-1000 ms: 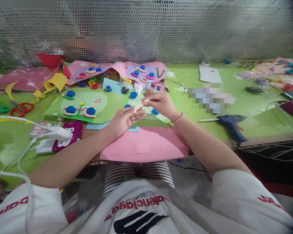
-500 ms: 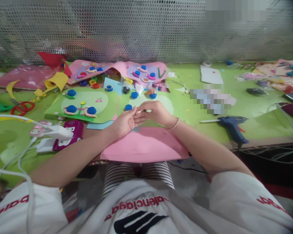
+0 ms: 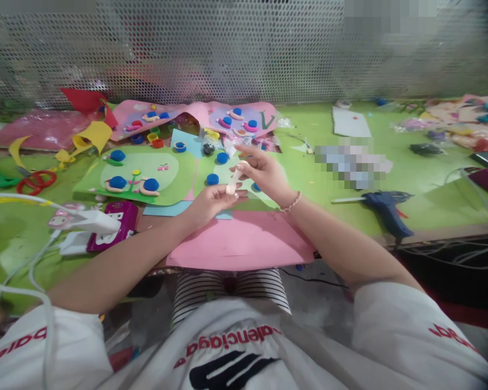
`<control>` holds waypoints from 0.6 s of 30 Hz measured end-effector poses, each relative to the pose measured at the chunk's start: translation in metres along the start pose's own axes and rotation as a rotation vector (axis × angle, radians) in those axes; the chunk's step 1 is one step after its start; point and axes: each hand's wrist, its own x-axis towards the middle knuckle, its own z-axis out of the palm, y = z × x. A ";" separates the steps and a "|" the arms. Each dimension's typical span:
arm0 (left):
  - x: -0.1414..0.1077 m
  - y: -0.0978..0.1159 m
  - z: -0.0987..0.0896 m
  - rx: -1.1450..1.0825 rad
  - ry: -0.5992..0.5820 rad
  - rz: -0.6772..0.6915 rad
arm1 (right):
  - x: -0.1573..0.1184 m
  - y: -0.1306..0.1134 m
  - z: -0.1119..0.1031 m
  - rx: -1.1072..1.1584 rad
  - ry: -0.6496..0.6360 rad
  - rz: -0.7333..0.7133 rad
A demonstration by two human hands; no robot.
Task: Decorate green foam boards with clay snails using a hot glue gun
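A pale cream clay roll (image 3: 233, 180) is stretched between my two hands above a green card. My left hand (image 3: 210, 204) pinches its lower end with fingers curled. Up at the top end, my right hand (image 3: 264, 171) grips it between fingertips; a bead bracelet circles that wrist. Under the hands lie the green foam card (image 3: 231, 172) with blue clay balls (image 3: 212, 179) on it and, nearer to me, a pink sheet (image 3: 244, 241). To the left sits another green card (image 3: 138, 172) decorated with blue-shelled clay snails.
A blue glue gun (image 3: 384, 208) lies right of the pink sheet. Red scissors (image 3: 34, 181), yellow and red foam scraps, and a white charger with cables (image 3: 85, 225) sit at the left. Pink decorated cards (image 3: 199, 116) and small clay pots lie behind. A perforated metal wall stands at the back.
My hands were pressed together rolling the clay; now they have drawn apart, the right hand rising, and the cream roll shows between them.
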 end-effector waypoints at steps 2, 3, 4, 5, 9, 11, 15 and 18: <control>0.000 0.002 0.000 -0.133 -0.016 -0.044 | -0.001 -0.001 -0.003 -0.059 -0.056 -0.097; 0.001 0.003 0.000 -0.196 -0.022 -0.069 | -0.002 -0.002 -0.004 -0.112 -0.111 -0.150; 0.001 0.005 0.000 -0.250 -0.032 -0.095 | -0.003 -0.002 -0.004 -0.174 -0.176 -0.195; 0.001 0.006 0.000 -0.296 -0.045 -0.117 | -0.005 -0.002 -0.002 -0.237 -0.236 -0.225; 0.000 0.012 0.001 -0.388 -0.105 -0.169 | -0.008 -0.002 0.005 -0.371 -0.306 -0.177; 0.000 0.012 0.001 -0.397 -0.115 -0.179 | -0.008 -0.003 0.007 -0.360 -0.277 -0.136; 0.001 0.010 0.001 -0.390 -0.112 -0.197 | -0.007 -0.007 0.007 -0.293 -0.249 -0.101; 0.002 0.009 -0.001 -0.381 -0.115 -0.202 | -0.006 -0.008 0.006 -0.255 -0.265 -0.083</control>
